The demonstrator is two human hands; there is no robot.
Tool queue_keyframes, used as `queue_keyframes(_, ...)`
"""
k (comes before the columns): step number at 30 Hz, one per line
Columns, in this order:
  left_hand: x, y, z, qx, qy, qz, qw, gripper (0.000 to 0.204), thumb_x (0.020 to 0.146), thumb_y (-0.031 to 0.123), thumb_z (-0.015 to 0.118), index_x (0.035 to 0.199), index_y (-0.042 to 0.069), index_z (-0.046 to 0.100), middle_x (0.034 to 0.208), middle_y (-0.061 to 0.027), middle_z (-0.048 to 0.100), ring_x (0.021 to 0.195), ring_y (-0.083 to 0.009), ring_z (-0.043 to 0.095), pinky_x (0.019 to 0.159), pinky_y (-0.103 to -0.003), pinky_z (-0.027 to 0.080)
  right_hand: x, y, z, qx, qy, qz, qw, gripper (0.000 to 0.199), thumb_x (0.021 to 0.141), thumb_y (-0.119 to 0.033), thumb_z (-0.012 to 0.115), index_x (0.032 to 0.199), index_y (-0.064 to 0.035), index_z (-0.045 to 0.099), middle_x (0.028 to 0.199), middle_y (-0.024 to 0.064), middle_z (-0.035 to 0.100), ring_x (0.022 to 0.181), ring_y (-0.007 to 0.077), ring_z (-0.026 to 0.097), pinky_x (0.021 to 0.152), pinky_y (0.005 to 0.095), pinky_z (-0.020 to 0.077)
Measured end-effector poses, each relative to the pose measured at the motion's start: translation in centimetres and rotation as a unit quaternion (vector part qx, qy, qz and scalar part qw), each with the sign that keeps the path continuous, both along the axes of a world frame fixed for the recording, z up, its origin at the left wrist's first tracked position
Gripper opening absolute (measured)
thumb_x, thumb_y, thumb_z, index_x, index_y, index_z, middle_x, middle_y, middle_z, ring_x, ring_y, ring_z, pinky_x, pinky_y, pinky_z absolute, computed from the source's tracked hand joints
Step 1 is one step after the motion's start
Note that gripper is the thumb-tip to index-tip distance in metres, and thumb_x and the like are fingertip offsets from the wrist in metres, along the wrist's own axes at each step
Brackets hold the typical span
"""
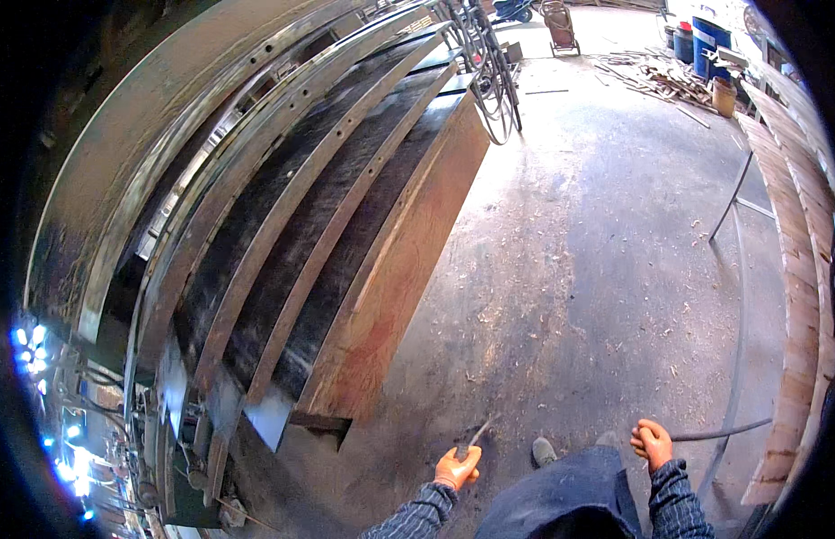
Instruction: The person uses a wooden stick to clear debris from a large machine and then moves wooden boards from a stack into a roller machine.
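Note:
My left hand [458, 469] is low in the middle of the view, its fingers closed around a thin greyish strip [482, 431]. The strip's far end points up and to the right; its material is too blurred to tell. Farther right, my right hand [652, 443] is closed on a dark hose or cable [723, 433]. From that hand the dark length runs right, toward the long wooden planks [790, 332]. Between my hands hangs a dark apron [561, 499], with the tip of one shoe [544, 451] showing beyond it.
A large rack of dark panels [296, 207] and long bars fills the left, its reddish-brown side board [408, 260] nearest me. A bicycle [503, 81] leans at its far end. Shavings dot the floor [561, 296]. Scrap wood [669, 79] and a blue barrel [707, 45] stand far right.

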State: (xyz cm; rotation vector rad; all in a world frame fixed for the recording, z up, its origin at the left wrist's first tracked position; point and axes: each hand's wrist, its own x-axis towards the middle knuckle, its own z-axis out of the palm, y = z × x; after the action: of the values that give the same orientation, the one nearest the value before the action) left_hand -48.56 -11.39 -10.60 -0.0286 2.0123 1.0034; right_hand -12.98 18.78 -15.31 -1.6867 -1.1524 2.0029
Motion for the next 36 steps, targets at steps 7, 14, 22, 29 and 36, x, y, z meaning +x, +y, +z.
queue_keyframes(7, -7.7, 10.8, -4.3, 0.025, 0.021, 0.052, 0.998, 0.040, 0.091, 0.041, 0.072, 0.109, 0.005, 0.071, 0.062, -0.0067, 0.065, 0.050, -0.0157, 0.060, 0.051, -0.032, 0.050, -1.1, 6.0, -4.7, -0.052, -0.042, -0.024, 0.997, 0.032, 0.097, -0.023, 0.060, 0.126, -0.0081, 0.062, 0.105, 0.0076, 0.070, 0.080, 0.0148, 0.066, 0.065, 0.0270, 0.0508)
queue_keyframes(14, -11.9, 18.2, -2.4, -0.054, 0.070, 0.009, 0.996, 0.024, 0.094, 0.028, 0.066, 0.103, 0.008, 0.075, 0.059, -0.0029, 0.063, 0.048, -0.0124, 0.058, 0.048, -0.030, 0.047, 0.0, 10.4, -12.0, -0.117, -0.091, -0.026, 0.989, 0.038, 0.100, -0.027, 0.059, 0.134, -0.0098, 0.057, 0.110, 0.0076, 0.070, 0.082, 0.0135, 0.067, 0.066, 0.0277, 0.0536)
queue_keyframes(22, -15.6, 23.7, -1.0, -0.106, 0.112, -0.029, 0.988, 0.025, 0.098, 0.022, 0.060, 0.109, 0.004, 0.074, 0.062, -0.0022, 0.061, 0.046, -0.0119, 0.056, 0.045, -0.029, 0.043, -2.7, 13.1, -17.9, -0.190, -0.098, 0.000, 0.977, 0.039, 0.100, -0.027, 0.058, 0.135, -0.0101, 0.056, 0.110, 0.0074, 0.069, 0.080, 0.0123, 0.066, 0.066, 0.0270, 0.0524)
queue_keyframes(29, -17.1, 25.4, -1.1, -0.103, 0.107, -0.059, 0.987, 0.023, 0.095, 0.024, 0.064, 0.108, 0.009, 0.075, 0.064, -0.0006, 0.064, 0.051, -0.0105, 0.061, 0.049, -0.027, 0.047, -6.8, 12.8, -18.0, -0.218, -0.059, 0.015, 0.974, 0.040, 0.099, -0.026, 0.058, 0.136, -0.0097, 0.056, 0.111, 0.0087, 0.070, 0.081, 0.0140, 0.067, 0.067, 0.0289, 0.0522)
queue_keyframes(36, -13.8, 26.2, -1.5, -0.083, 0.038, -0.066, 0.994, 0.028, 0.087, 0.034, 0.073, 0.103, 0.011, 0.075, 0.068, -0.0006, 0.067, 0.057, -0.0114, 0.065, 0.056, -0.029, 0.053, -12.6, 14.6, -10.1, -0.166, -0.005, 0.043, 0.985, 0.040, 0.100, -0.028, 0.059, 0.134, -0.0070, 0.057, 0.114, 0.0103, 0.070, 0.088, 0.0171, 0.068, 0.075, 0.0323, 0.0542)
